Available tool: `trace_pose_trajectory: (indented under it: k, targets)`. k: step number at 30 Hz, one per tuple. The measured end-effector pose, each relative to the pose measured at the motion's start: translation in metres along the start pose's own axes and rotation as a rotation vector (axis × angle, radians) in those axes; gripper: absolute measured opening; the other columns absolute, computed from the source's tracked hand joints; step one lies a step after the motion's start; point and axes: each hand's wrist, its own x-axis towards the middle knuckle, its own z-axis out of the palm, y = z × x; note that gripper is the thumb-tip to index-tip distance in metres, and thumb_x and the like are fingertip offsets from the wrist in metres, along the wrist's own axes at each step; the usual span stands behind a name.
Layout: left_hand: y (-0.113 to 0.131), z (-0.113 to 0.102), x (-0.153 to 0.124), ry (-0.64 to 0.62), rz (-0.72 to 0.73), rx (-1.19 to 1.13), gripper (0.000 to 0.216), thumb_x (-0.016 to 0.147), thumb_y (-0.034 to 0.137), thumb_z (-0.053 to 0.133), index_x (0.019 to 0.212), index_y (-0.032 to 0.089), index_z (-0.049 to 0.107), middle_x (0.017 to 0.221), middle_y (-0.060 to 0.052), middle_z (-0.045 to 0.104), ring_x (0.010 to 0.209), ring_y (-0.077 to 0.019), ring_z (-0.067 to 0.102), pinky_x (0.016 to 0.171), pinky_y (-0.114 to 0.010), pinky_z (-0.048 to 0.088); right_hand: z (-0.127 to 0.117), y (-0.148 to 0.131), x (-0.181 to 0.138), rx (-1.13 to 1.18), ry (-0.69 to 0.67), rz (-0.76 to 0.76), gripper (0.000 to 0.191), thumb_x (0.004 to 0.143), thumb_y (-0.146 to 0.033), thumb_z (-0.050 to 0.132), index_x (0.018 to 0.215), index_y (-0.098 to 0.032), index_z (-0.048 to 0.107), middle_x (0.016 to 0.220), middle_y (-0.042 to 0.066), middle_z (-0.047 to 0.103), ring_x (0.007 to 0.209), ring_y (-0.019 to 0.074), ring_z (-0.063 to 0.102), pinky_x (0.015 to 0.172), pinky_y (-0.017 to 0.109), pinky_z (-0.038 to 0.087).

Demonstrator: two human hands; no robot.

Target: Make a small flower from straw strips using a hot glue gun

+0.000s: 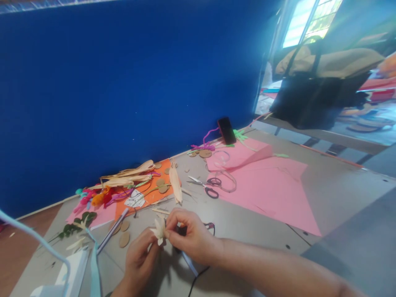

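Note:
Between my two hands, low in the middle of the head view, is a cream-coloured craft flower (159,232) with pointed petals. My left hand (141,253) is closed in a pinch on the flower's base from the left. From the right, my right hand (190,235) pinches the edge of a petal with thumb and forefinger. Beneath the right hand, something dark with a black cord (198,277) is partly hidden. Just beyond the hands lies a strip of dried husk (175,183). Scissors (206,185) rest farther right, their blades pointing left.
Pink paper sheets (266,189) cover the table's right side. A phone (227,130) leans by the blue partition (130,82). Pipe cleaners and colourful pompom figures (99,198) crowd the left, near cardboard discs (124,239). A white power strip (72,270) sits at lower left; a black bag (309,99) stands behind right.

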Motion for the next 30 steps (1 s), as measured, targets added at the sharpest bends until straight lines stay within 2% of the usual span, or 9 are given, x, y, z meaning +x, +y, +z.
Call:
trace_pose_trajectory:
  k: [4,8,16,30]
  targets:
    - [-0.0032,-0.0011,0.0009,-0.024,0.092,0.044,0.021,0.086,0.009,0.05,0.07,0.02,0.059,0.064,0.0,0.06,0.059,-0.0131,0.057,0.056,-0.02,0.043,0.0027,-0.0008,-0.0016,0.046,0.005,0.037,0.015,0.077,-0.009,0.059,0.063,-0.016,0.059,0.066,-0.001,0.061,0.06,0.0089,0.053,0.058,0.02,0.041]
    - [-0.002,-0.002,0.0027,-0.029,0.133,0.073,0.022,0.085,0.007,0.05,0.07,0.02,0.058,0.064,0.001,0.059,0.059,-0.0124,0.057,0.055,-0.02,0.044,0.0025,-0.0038,-0.0017,0.05,0.014,0.013,0.015,0.074,-0.006,0.059,0.063,-0.016,0.058,0.066,-0.001,0.061,0.06,0.0086,0.053,0.058,0.019,0.041]
    - [0.0027,0.0001,0.0052,0.004,0.14,0.084,0.021,0.084,0.007,0.051,0.068,0.02,0.057,0.063,0.002,0.059,0.057,-0.0104,0.057,0.054,-0.017,0.044,0.0023,-0.0015,-0.0021,0.033,0.02,-0.014,0.016,0.074,-0.006,0.06,0.063,-0.016,0.059,0.066,-0.001,0.061,0.061,0.0092,0.054,0.06,0.02,0.042]
    - [0.0012,-0.0012,0.0044,0.05,0.12,0.073,0.019,0.083,0.012,0.055,0.066,0.019,0.059,0.062,0.001,0.061,0.057,-0.013,0.058,0.054,-0.02,0.045,-0.0018,-0.0055,0.0003,-0.035,-0.008,-0.046,0.011,0.079,-0.014,0.063,0.068,-0.016,0.066,0.069,0.002,0.066,0.066,0.0115,0.058,0.065,0.022,0.045]
